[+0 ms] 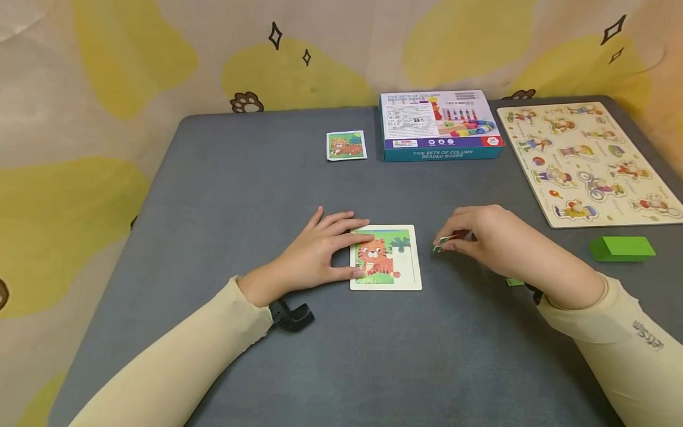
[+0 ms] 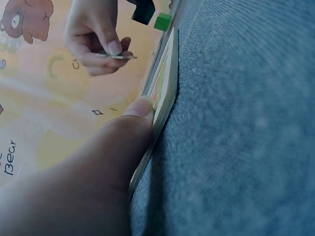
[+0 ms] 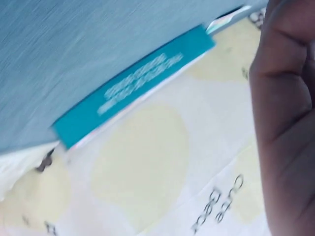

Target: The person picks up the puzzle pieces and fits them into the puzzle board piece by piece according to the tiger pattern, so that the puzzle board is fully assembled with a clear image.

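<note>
A square wooden tiger puzzle board (image 1: 418, 267) lies on the table, its left part filled with pieces and its right and lower-right part bare. My left hand (image 1: 315, 255) rests on the board's left side with fingers spread and extended; in the left wrist view its thumb (image 2: 140, 108) presses the near edge. Just right of the board, my right hand (image 1: 482, 231) pinches a small, thin puzzle piece (image 1: 443, 241) between thumb and fingers, above the table. That piece is seen edge-on in the left wrist view. Another small green piece (image 1: 514, 282) lies partly hidden under the right wrist.
A tiger picture card (image 1: 346, 146) lies at the back, left of a beaded-boxes toy box (image 1: 441, 126). A wooden board with figure pieces (image 1: 576, 163) fills the back right. Nearer sits a green block (image 1: 622, 249). Patterned cloth hangs behind the table.
</note>
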Demonstrator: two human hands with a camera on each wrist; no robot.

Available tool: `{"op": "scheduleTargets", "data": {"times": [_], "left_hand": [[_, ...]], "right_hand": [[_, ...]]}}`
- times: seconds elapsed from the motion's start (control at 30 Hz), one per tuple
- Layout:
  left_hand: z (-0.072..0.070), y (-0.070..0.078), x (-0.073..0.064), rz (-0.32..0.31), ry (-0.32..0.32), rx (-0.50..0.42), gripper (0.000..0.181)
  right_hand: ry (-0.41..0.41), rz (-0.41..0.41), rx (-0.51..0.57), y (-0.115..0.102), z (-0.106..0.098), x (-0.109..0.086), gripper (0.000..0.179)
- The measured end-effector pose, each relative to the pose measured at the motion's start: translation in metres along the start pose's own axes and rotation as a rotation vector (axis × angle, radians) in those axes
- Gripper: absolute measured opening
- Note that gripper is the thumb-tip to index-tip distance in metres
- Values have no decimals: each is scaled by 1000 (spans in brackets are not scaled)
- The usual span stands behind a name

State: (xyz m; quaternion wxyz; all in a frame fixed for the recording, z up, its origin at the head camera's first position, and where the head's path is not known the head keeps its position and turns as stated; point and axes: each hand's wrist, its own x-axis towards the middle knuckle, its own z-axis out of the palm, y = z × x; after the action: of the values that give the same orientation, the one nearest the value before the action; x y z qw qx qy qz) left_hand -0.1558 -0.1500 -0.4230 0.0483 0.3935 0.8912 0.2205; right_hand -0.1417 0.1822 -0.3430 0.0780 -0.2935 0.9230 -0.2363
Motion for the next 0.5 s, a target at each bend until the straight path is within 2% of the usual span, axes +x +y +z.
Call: {"op": "scheduleTargets", "data": {"times": [0.23, 0.37, 0.5], "left_hand": [[-1, 2, 0, -10, -7, -1, 66], [-2, 2, 1, -7, -6, 1, 65], [-2, 2, 0, -1, -1, -1, 65]], "right_hand": [[-31, 51, 74, -18, 18, 19, 16], [-15, 68, 122, -20, 27, 27, 21], [-33, 88, 183, -20, 35, 33, 18]]}}
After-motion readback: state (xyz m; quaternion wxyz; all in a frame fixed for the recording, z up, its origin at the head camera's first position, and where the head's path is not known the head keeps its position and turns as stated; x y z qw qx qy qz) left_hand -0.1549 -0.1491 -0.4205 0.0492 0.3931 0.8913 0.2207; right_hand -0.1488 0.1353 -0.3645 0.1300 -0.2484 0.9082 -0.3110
